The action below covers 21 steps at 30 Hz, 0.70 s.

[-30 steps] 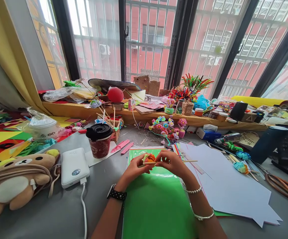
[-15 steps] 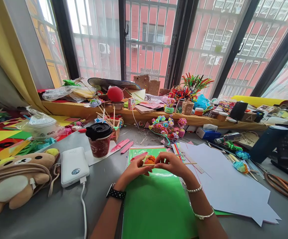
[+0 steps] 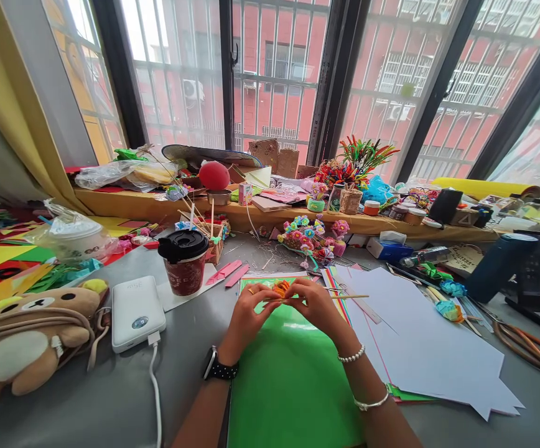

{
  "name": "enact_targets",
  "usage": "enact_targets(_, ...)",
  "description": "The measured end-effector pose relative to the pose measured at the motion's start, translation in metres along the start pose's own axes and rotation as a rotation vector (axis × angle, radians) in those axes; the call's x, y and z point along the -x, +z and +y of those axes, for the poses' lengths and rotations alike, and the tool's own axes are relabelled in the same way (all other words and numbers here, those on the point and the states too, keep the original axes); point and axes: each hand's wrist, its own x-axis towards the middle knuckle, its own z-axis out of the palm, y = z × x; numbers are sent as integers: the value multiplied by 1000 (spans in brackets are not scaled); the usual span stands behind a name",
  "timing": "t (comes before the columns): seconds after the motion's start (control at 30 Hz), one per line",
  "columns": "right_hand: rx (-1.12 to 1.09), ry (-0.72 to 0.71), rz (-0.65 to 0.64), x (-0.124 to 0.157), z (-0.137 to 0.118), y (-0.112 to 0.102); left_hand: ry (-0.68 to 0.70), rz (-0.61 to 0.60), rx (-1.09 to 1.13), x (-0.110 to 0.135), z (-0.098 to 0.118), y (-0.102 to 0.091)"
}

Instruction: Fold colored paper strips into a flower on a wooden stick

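Above the green folder (image 3: 293, 386), my left hand (image 3: 252, 310) and my right hand (image 3: 315, 310) meet fingertip to fingertip around a small orange crumpled-paper flower (image 3: 281, 287). The flower is partly covered by the fingers. A thin wooden stick (image 3: 353, 297) sticks out to the right from behind my right hand, lying almost level. My left thumb and fingers pinch the flower from the left, with a ring on one finger. My right thumb and fingertips close on its right side.
White paper sheets (image 3: 433, 336) with scissors lie to the right. A lidded cup (image 3: 185, 274), pink paper strips (image 3: 231, 272), a white power bank (image 3: 138, 314) and a plush bear (image 3: 32, 342) are on the left. Pipe-cleaner flowers (image 3: 305, 236) stand behind.
My left hand has turned and lifted, with its fingers now over the flower's left side. Less of the flower shows. My right hand has shifted slightly left.
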Motion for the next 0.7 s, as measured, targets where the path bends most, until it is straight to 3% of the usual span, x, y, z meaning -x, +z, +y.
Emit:
enact_targets(0.43,51,2,34,-1,-4,7,94,46,-188,2,-2,2)
enact_targets(0.7,91,-91,149,-2,1,19,2,100,-159,3,-4,4)
